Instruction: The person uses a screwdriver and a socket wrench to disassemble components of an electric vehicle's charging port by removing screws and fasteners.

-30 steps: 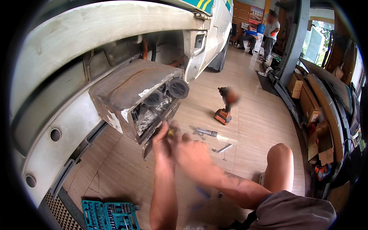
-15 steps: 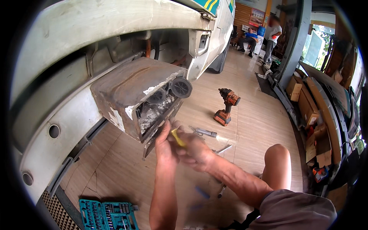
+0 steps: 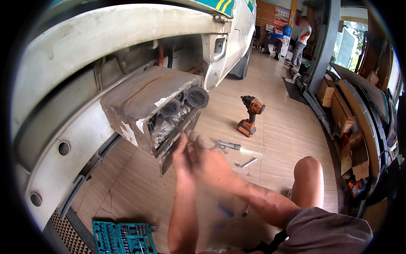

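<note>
A rusty metal box (image 3: 148, 89) with an open front is fixed to the vehicle's side. Round black caps (image 3: 197, 98) and whitish grime show in its opening, and a narrow metal flap (image 3: 169, 158) hangs along the lower edge. My left hand (image 3: 185, 158) is at this flap, thumb up and fingers closed; what they grip is hidden. Close against it on the right is my right hand (image 3: 213, 167), its back toward me. Motion smears that hand and its fingers are hidden, so I cannot see what it holds.
An orange-and-black cordless drill (image 3: 251, 116) stands on the tiled floor. Nearer lie a lit flashlight (image 3: 229, 145), a metal tool (image 3: 247, 162) and a teal socket set (image 3: 122, 238). Cardboard boxes (image 3: 338, 106) line the right side. Two people are at the back.
My right hand has turned, so its back now faces me and the yellow thing seen in it is hidden. My left hand stays at the flap. The view has shifted slightly.
</note>
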`<move>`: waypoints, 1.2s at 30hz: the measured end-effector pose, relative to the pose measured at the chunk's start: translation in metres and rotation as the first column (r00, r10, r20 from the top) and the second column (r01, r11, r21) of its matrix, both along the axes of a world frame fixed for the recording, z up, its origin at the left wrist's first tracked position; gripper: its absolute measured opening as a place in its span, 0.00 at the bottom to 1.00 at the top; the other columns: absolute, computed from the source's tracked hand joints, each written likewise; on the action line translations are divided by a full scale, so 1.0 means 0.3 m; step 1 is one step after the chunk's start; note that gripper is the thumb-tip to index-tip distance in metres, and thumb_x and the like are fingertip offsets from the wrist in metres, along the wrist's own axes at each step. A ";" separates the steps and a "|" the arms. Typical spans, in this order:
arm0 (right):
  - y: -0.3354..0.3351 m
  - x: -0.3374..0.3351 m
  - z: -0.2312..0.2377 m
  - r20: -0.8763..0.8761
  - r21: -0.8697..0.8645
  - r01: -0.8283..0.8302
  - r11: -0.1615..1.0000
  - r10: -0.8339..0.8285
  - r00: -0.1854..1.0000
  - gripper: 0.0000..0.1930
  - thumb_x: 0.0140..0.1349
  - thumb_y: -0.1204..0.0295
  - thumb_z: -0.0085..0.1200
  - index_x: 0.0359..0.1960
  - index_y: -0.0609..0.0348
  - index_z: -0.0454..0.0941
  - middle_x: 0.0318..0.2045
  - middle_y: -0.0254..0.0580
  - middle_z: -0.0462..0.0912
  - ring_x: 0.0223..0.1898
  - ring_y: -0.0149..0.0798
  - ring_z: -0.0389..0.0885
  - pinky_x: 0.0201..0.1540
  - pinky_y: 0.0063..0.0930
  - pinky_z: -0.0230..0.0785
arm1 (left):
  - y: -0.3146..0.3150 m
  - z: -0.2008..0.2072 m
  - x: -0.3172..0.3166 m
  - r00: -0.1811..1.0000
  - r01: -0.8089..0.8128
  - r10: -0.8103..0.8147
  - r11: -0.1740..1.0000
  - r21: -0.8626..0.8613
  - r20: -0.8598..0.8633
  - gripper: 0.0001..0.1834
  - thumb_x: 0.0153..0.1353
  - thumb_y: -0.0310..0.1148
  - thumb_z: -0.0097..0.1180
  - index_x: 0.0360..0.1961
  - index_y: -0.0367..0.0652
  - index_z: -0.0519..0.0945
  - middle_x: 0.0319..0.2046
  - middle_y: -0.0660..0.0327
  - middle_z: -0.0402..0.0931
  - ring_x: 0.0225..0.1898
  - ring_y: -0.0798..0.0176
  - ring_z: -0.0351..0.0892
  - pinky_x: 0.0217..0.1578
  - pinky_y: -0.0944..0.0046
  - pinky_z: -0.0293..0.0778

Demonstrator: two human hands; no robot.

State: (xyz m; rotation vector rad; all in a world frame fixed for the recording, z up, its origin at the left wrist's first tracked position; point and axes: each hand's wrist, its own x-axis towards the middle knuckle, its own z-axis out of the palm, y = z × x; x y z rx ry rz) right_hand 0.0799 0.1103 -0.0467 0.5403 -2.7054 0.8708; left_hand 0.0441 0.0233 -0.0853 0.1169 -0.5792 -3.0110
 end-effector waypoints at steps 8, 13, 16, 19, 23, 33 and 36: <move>0.022 -0.005 0.025 0.151 -0.332 -0.076 0.940 0.133 0.980 0.18 0.70 0.66 0.43 0.52 0.68 0.72 0.37 0.67 0.80 0.41 0.67 0.80 0.42 0.48 0.72 | 0.019 -0.035 -0.011 0.991 -0.127 0.130 0.989 -0.080 0.041 0.13 0.65 0.40 0.59 0.42 0.42 0.78 0.33 0.63 0.75 0.34 0.62 0.77 0.38 0.62 0.77; 0.021 -0.016 -0.006 0.245 -0.425 -0.038 0.904 0.155 0.957 0.19 0.71 0.63 0.44 0.48 0.71 0.75 0.40 0.64 0.81 0.46 0.49 0.81 0.50 0.38 0.69 | 0.016 0.019 0.032 0.975 -0.168 0.196 0.959 -0.227 0.109 0.13 0.65 0.39 0.59 0.43 0.39 0.78 0.31 0.63 0.73 0.34 0.62 0.76 0.38 0.63 0.76; 0.032 -0.035 -0.039 0.223 -0.459 -0.068 0.886 0.189 0.956 0.20 0.72 0.62 0.43 0.46 0.73 0.75 0.40 0.61 0.82 0.46 0.45 0.80 0.52 0.37 0.68 | 0.017 0.030 0.035 0.980 -0.142 0.165 0.972 -0.188 0.112 0.12 0.65 0.37 0.60 0.42 0.39 0.79 0.31 0.63 0.73 0.35 0.62 0.75 0.38 0.63 0.76; 0.015 -0.056 -0.060 0.147 -0.499 -0.061 0.865 0.154 0.977 0.20 0.72 0.63 0.42 0.46 0.73 0.76 0.34 0.52 0.82 0.37 0.40 0.80 0.42 0.33 0.71 | 0.011 0.044 0.019 0.978 -0.179 0.196 0.966 -0.186 0.077 0.11 0.64 0.36 0.60 0.42 0.40 0.79 0.31 0.64 0.74 0.35 0.64 0.75 0.40 0.64 0.75; 0.015 -0.038 0.034 0.519 -0.740 0.192 0.644 0.366 0.772 0.20 0.72 0.63 0.43 0.47 0.72 0.76 0.26 0.40 0.78 0.26 0.30 0.74 0.29 0.26 0.66 | 0.004 0.069 0.024 0.985 -0.138 0.160 0.959 -0.248 0.070 0.12 0.65 0.38 0.58 0.41 0.40 0.79 0.32 0.63 0.75 0.36 0.63 0.76 0.41 0.64 0.74; 0.273 0.061 -0.165 0.681 -0.648 0.237 0.724 0.410 0.607 0.28 0.68 0.46 0.47 0.44 0.65 0.81 0.26 0.37 0.81 0.24 0.29 0.76 0.27 0.25 0.71 | -0.088 0.027 0.001 0.995 -0.087 0.078 0.985 -0.152 -0.064 0.12 0.71 0.39 0.49 0.41 0.41 0.76 0.29 0.68 0.74 0.29 0.72 0.74 0.28 0.72 0.76; 0.572 0.011 -0.605 0.345 -0.466 0.078 0.881 0.100 0.933 0.13 0.65 0.66 0.53 0.39 0.66 0.81 0.29 0.52 0.85 0.28 0.43 0.85 0.32 0.37 0.75 | -0.070 0.025 -0.001 0.990 0.007 -0.023 0.994 -0.107 -0.142 0.11 0.70 0.35 0.49 0.41 0.38 0.78 0.27 0.67 0.78 0.27 0.71 0.77 0.28 0.72 0.79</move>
